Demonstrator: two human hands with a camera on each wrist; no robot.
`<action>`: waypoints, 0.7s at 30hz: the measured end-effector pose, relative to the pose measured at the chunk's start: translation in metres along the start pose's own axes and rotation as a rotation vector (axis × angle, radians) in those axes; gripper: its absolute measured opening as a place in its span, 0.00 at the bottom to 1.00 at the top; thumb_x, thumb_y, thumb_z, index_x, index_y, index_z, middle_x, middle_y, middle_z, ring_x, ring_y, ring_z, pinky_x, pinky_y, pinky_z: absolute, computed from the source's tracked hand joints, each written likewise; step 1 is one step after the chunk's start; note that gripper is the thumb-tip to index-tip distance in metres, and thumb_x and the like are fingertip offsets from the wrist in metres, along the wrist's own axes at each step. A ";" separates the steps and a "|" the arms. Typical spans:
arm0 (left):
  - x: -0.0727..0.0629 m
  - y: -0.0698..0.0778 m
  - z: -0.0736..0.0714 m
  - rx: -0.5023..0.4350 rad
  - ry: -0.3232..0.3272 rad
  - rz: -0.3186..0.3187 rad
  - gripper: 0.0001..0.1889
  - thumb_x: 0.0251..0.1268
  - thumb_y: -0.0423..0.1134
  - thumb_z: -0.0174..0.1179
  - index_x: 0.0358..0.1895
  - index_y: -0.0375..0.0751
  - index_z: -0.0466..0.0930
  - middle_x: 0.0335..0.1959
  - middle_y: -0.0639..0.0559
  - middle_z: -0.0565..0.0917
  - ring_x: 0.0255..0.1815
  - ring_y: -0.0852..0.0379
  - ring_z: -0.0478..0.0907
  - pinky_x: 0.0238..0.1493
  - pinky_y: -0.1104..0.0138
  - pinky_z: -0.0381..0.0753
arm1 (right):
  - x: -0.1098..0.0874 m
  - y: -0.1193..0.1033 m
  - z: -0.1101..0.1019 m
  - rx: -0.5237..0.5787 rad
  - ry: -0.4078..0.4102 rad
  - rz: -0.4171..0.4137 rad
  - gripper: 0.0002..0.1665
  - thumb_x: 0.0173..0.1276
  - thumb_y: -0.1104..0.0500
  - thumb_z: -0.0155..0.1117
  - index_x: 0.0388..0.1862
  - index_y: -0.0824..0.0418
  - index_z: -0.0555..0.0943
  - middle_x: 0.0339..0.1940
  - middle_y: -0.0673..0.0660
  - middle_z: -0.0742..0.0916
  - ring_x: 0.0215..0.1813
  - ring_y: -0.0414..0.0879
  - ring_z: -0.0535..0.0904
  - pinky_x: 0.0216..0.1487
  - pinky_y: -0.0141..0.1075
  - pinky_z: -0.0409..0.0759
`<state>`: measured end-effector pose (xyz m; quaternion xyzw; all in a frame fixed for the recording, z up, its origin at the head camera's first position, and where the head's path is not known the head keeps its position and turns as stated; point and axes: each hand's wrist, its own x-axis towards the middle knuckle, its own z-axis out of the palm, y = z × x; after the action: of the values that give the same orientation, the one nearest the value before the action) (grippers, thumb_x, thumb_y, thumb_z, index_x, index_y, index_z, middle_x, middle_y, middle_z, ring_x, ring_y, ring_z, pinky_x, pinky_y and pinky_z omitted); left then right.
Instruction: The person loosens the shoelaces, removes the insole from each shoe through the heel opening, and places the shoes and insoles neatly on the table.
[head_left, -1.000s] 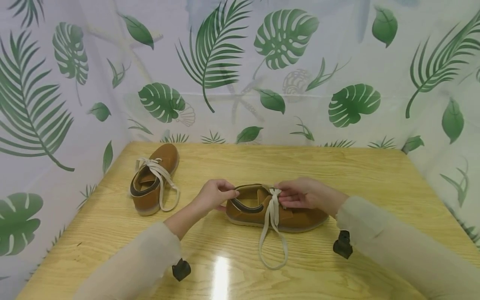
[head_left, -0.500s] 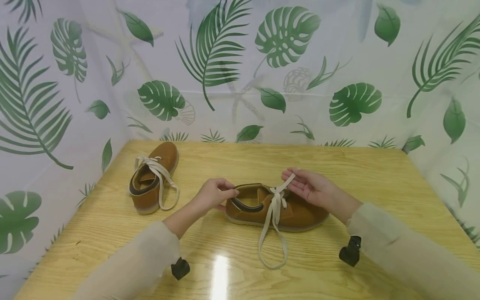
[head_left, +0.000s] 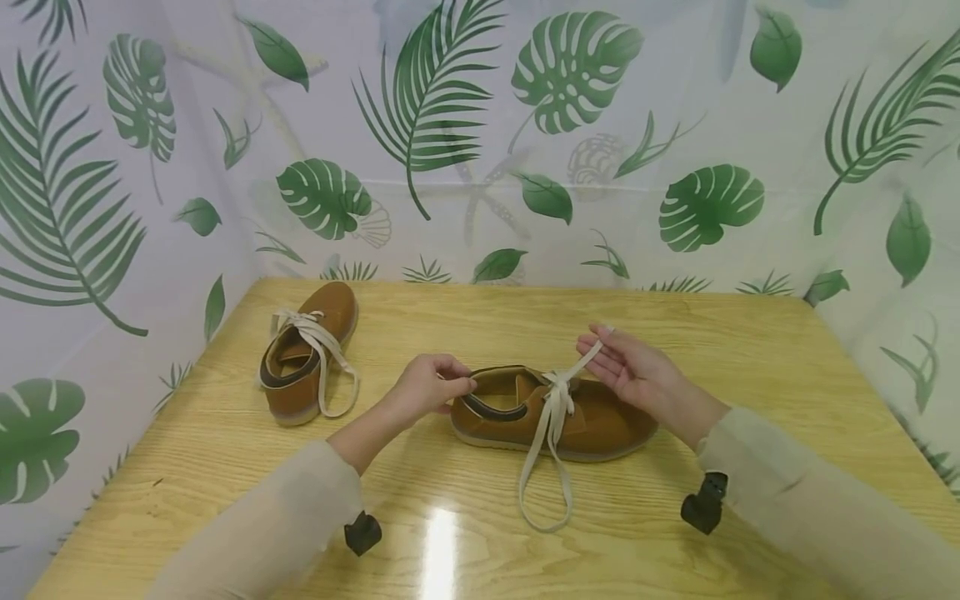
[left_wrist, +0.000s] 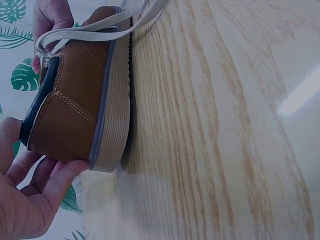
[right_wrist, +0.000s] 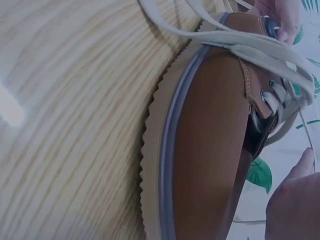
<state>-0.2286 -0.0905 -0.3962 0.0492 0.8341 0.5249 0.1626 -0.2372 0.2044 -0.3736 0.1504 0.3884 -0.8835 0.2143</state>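
A brown leather shoe (head_left: pixel 600 425) lies lengthwise before me, toe to the right, its cream lace (head_left: pixel 556 404) knotted over the tongue with a long loop trailing onto the table. At the heel, my left hand (head_left: pixel 432 385) pinches the padded collar between thumb and fingers; in the left wrist view the fingers (left_wrist: pixel 55 182) press the back of the heel. Above the toe, my right hand (head_left: pixel 637 371) pinches a lace end and holds it taut, up and to the right of the knot. The right wrist view shows the thumb (right_wrist: pixel 300 165) beside the thin strand.
A matching brown shoe (head_left: pixel 309 358) with its lace tied stands at the back left of the wooden table (head_left: pixel 675 333). Behind and to the left hangs a white cloth (head_left: pixel 465 100) printed with green leaves. Small black devices (head_left: pixel 363 533) hang under both sleeves.
My right hand has moved from the knot up and to the right, drawing a lace end out taut. My left hand has stayed at the heel, and the shoe has barely moved.
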 end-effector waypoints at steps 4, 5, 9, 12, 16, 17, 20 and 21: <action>-0.001 0.001 0.000 -0.007 -0.009 -0.001 0.08 0.62 0.35 0.63 0.42 0.36 0.81 0.41 0.46 0.78 0.40 0.53 0.78 0.38 0.62 0.87 | -0.002 -0.002 -0.002 0.008 -0.001 -0.010 0.17 0.73 0.62 0.51 0.30 0.61 0.85 0.32 0.59 0.89 0.37 0.47 0.86 0.42 0.35 0.86; -0.001 0.001 -0.001 -0.010 -0.011 0.001 0.08 0.62 0.35 0.63 0.42 0.36 0.81 0.42 0.46 0.79 0.40 0.53 0.78 0.38 0.62 0.87 | -0.003 -0.003 -0.002 0.005 -0.005 -0.005 0.17 0.73 0.62 0.50 0.30 0.62 0.85 0.32 0.59 0.89 0.37 0.47 0.86 0.43 0.35 0.86; -0.001 0.002 -0.001 -0.017 -0.017 0.010 0.09 0.62 0.35 0.62 0.43 0.36 0.81 0.43 0.46 0.79 0.40 0.53 0.79 0.39 0.62 0.87 | -0.004 -0.007 -0.003 -0.030 -0.026 0.066 0.19 0.75 0.62 0.47 0.30 0.65 0.84 0.32 0.59 0.88 0.38 0.46 0.86 0.44 0.34 0.86; 0.000 0.002 0.000 -0.014 -0.018 0.017 0.10 0.62 0.35 0.62 0.45 0.36 0.81 0.44 0.46 0.80 0.40 0.54 0.79 0.40 0.62 0.87 | -0.004 -0.010 -0.006 -0.077 -0.020 0.154 0.21 0.75 0.60 0.46 0.29 0.66 0.83 0.32 0.60 0.88 0.38 0.47 0.86 0.45 0.35 0.85; 0.002 0.000 0.001 -0.007 -0.012 0.017 0.11 0.62 0.36 0.63 0.46 0.36 0.81 0.44 0.47 0.80 0.40 0.55 0.79 0.41 0.62 0.87 | -0.004 -0.010 -0.011 -0.157 0.040 0.236 0.18 0.74 0.61 0.50 0.28 0.64 0.83 0.31 0.60 0.88 0.37 0.48 0.86 0.47 0.36 0.85; 0.002 0.000 0.001 -0.009 -0.010 0.015 0.11 0.62 0.37 0.63 0.46 0.36 0.81 0.44 0.47 0.80 0.40 0.55 0.79 0.41 0.62 0.87 | -0.005 -0.010 -0.012 -0.197 0.053 0.244 0.17 0.74 0.62 0.50 0.28 0.63 0.84 0.31 0.59 0.88 0.37 0.47 0.86 0.47 0.36 0.85; 0.002 -0.001 0.001 -0.014 -0.005 0.016 0.11 0.62 0.37 0.63 0.45 0.36 0.81 0.43 0.47 0.81 0.40 0.55 0.79 0.41 0.62 0.87 | -0.007 -0.008 -0.015 -0.362 0.104 0.224 0.11 0.71 0.65 0.54 0.31 0.63 0.81 0.29 0.58 0.88 0.34 0.46 0.86 0.45 0.35 0.86; 0.001 -0.001 0.001 -0.017 -0.006 0.014 0.11 0.61 0.37 0.64 0.45 0.36 0.81 0.43 0.47 0.81 0.40 0.55 0.79 0.41 0.62 0.87 | -0.008 -0.007 -0.015 -0.426 0.112 0.209 0.08 0.70 0.66 0.55 0.33 0.64 0.80 0.28 0.57 0.88 0.33 0.45 0.86 0.44 0.34 0.86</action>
<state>-0.2288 -0.0899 -0.3978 0.0555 0.8288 0.5328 0.1619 -0.2326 0.2220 -0.3756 0.1899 0.5594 -0.7451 0.3097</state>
